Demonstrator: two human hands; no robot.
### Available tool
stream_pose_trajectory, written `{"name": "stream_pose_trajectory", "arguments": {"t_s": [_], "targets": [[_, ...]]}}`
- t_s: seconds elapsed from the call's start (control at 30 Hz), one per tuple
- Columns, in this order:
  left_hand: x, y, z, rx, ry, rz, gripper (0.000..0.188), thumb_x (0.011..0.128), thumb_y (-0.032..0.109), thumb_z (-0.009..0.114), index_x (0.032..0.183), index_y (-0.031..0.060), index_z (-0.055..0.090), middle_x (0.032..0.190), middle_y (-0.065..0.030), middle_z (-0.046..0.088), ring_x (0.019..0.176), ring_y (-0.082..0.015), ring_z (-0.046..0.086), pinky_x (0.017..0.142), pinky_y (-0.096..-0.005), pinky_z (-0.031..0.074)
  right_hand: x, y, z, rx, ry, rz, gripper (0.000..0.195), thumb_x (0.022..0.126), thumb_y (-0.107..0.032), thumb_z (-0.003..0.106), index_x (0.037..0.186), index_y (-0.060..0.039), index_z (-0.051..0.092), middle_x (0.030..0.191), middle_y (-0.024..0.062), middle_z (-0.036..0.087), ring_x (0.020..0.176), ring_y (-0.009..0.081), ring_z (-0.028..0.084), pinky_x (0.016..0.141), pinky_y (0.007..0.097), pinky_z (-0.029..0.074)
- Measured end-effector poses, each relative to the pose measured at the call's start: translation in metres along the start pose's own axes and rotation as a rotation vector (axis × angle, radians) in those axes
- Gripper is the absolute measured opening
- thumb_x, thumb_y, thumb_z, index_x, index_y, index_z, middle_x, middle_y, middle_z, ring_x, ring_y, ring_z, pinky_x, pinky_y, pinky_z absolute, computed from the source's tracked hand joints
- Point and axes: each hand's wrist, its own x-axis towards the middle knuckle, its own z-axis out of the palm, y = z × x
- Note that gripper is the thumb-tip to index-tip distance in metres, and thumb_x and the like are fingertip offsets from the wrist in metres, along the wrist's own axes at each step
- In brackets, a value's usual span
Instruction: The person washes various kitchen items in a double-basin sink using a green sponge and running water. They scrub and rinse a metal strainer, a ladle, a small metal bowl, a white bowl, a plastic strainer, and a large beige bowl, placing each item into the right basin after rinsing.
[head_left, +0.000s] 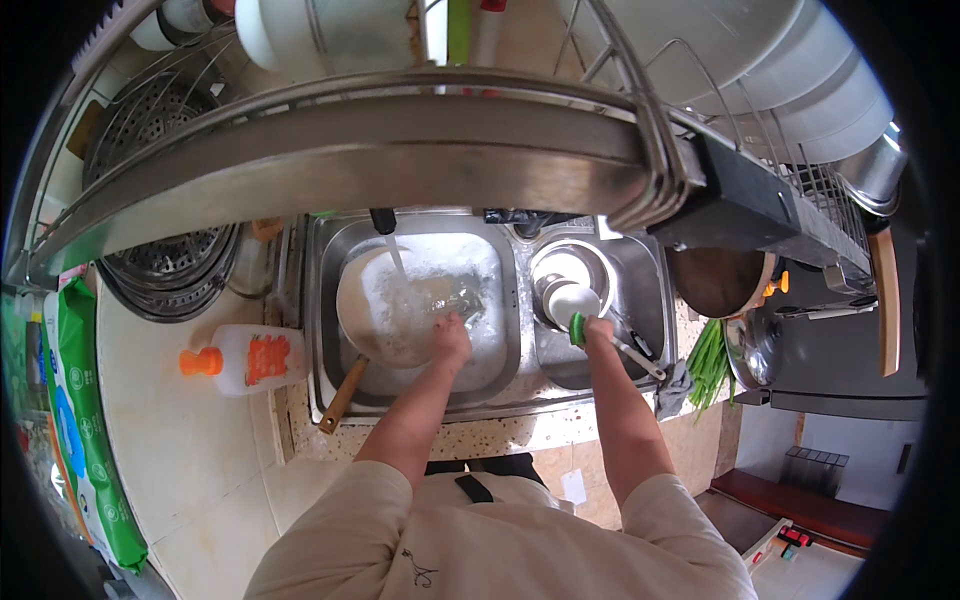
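My left hand (452, 339) is over the left sink basin (508, 322), its fingers on a transparent container (456, 292) that lies partly in suds. Its exact shape is unclear through the foam. Under it is a light-coloured wok or pan (358, 300) filled with foamy water, its wooden handle (345, 394) resting across the near rim. Water runs from the black faucet spout (383, 221) into this pan. In the right basin (559, 369), my right hand (598, 331) grips a green scrubbing pad (577, 328) beside a small white bowl (574, 302) and a larger round vessel (610, 274).
A soap bottle with an orange pump (259, 360) lies on the left counter, near stacked steamer trays (169, 270). A steel dish rack (390, 169) spans above the sink. Right of it are a grey cloth (674, 390), green onions (709, 364) and a brown pot (716, 281).
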Motion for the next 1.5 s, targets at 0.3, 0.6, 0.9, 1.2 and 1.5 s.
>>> {"name": "stream_pose_trajectory", "arguments": {"t_s": [0.3, 0.6, 0.9, 1.2, 1.5], "targets": [[-0.001, -0.007, -0.041, 0.029, -0.023, 0.026, 0.025, 0.091, 0.015, 0.033, 0.108, 0.0034, 0.048, 0.100, -0.0260, 0.061, 0.106, -0.0398, 0.052, 0.084, -0.0494, 0.045, 0.003, 0.001, 0.010, 0.080, -0.028, 0.022, 0.041, 0.079, -0.034, 0.064, 0.097, 0.0033, 0.062, 0.088, 0.0150, 0.065, 0.075, 0.0282, 0.066, 0.060, 0.0413, 0.054], [0.017, -0.060, -0.124, 0.368, 0.613, 0.433, 0.013, 0.086, 0.016, 0.049, 0.096, 0.0099, 0.055, 0.098, -0.0091, 0.055, 0.102, -0.0233, 0.054, 0.102, -0.0527, 0.023, -0.082, -0.013, 0.005, 0.469, -0.149, -0.278, 0.041, 0.080, -0.022, 0.067, 0.114, -0.0057, 0.053, 0.102, 0.0111, 0.060, 0.088, 0.0201, 0.057, 0.077, 0.0327, 0.045], [0.035, -0.063, -0.102, -0.803, 0.258, -0.238, 0.030, 0.085, 0.019, 0.047, 0.113, 0.0083, 0.045, 0.111, -0.0139, 0.055, 0.103, -0.0252, 0.055, 0.088, -0.0461, 0.039, -0.223, -0.065, 0.032, 0.505, -0.587, -0.599, 0.049, 0.079, -0.006, 0.057, 0.125, -0.0038, 0.041, 0.116, 0.0106, 0.049, 0.103, 0.0209, 0.050, 0.089, 0.0317, 0.042], [-0.054, -0.010, -0.069, -2.165, -0.753, -0.280, 0.032, 0.096, 0.024, 0.033, 0.121, 0.0096, 0.046, 0.124, -0.0122, 0.048, 0.109, -0.0317, 0.051, 0.098, -0.0508, 0.039, -0.317, -0.062, 0.041, -0.146, -0.261, -1.705, 0.064, 0.079, -0.027, 0.067, 0.134, -0.0114, 0.039, 0.145, 0.0212, 0.024, 0.136, 0.0377, 0.022, 0.110, 0.0511, 0.016], [-0.078, -0.002, -0.084, -2.228, -0.828, -0.491, 0.030, 0.094, 0.017, 0.034, 0.116, 0.0037, 0.050, 0.110, -0.0112, 0.054, 0.098, -0.0281, 0.055, 0.103, -0.0484, 0.035, -0.259, -0.131, 0.048, -0.038, -0.966, -0.776, 0.023, 0.084, -0.020, 0.055, 0.099, -0.0103, 0.069, 0.114, 0.0079, 0.062, 0.108, 0.0237, 0.056, 0.090, 0.0398, 0.042]]}}
